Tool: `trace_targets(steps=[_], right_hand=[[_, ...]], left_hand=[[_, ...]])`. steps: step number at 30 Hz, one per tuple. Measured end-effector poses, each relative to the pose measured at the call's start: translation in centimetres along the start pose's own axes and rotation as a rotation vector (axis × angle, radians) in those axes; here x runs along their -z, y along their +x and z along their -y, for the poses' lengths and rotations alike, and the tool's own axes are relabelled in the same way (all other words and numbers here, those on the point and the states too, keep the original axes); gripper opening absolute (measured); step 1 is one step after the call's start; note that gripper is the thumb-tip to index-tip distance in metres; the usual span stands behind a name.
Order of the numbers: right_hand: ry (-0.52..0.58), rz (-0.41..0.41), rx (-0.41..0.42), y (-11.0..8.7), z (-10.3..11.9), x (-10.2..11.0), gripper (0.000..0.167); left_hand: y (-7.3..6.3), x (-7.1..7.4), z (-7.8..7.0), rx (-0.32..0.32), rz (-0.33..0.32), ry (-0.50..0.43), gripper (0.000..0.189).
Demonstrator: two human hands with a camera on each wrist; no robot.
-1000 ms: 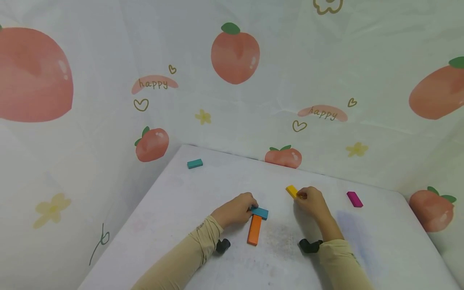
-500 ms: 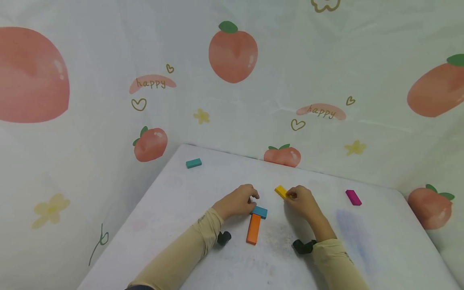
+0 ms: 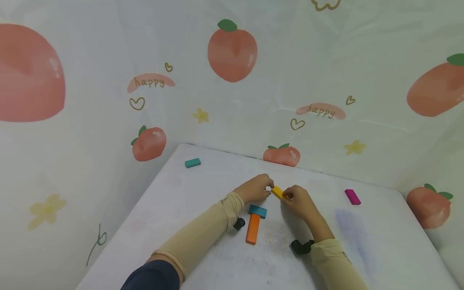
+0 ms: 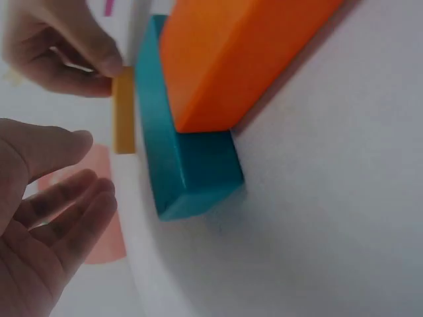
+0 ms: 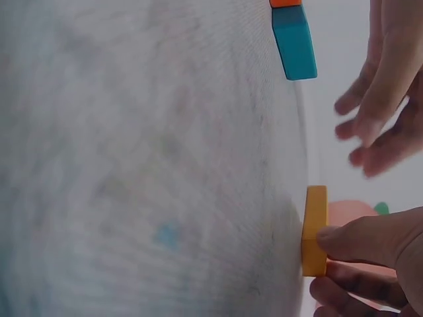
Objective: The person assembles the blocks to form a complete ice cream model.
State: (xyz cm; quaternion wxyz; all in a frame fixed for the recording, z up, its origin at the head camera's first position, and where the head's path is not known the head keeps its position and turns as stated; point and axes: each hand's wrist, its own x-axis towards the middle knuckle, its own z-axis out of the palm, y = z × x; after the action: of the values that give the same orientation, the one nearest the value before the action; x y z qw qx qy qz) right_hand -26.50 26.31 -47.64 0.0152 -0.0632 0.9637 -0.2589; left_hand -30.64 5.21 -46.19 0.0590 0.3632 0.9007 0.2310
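The yellow block [image 5: 316, 214] lies pinched between right fingers [image 5: 365, 282] (left fingers [image 4: 86, 222] near).

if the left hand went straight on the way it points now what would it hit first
The left hand would probably meet the yellow block first, pinched by the right hand; depth is hard to judge.

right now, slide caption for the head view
Right hand pinches a yellow block, with the open left hand close by.
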Motion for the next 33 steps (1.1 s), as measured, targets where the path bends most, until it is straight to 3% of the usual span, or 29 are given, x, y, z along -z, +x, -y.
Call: trace_targets(steps=[7, 14, 33], right_hand=[[0.023, 0.013, 0.003, 0.0, 0.1, 0.0, 0.019], [0.023, 0.028, 0.001, 0.0, 0.3, 0.3, 0.021], [0.020, 0.036, 0.031, -0.1, 0.3, 0.4, 0.017]], left_hand=[[2.0, -0.7, -0.5, 0.008, 0.051, 0.064, 0.028], [2.4, -0.4, -1.1, 0.047, 0.090, 0.060, 0.026], [3.2, -0.8, -1.2, 0.036, 0.097, 0.054, 0.031]])
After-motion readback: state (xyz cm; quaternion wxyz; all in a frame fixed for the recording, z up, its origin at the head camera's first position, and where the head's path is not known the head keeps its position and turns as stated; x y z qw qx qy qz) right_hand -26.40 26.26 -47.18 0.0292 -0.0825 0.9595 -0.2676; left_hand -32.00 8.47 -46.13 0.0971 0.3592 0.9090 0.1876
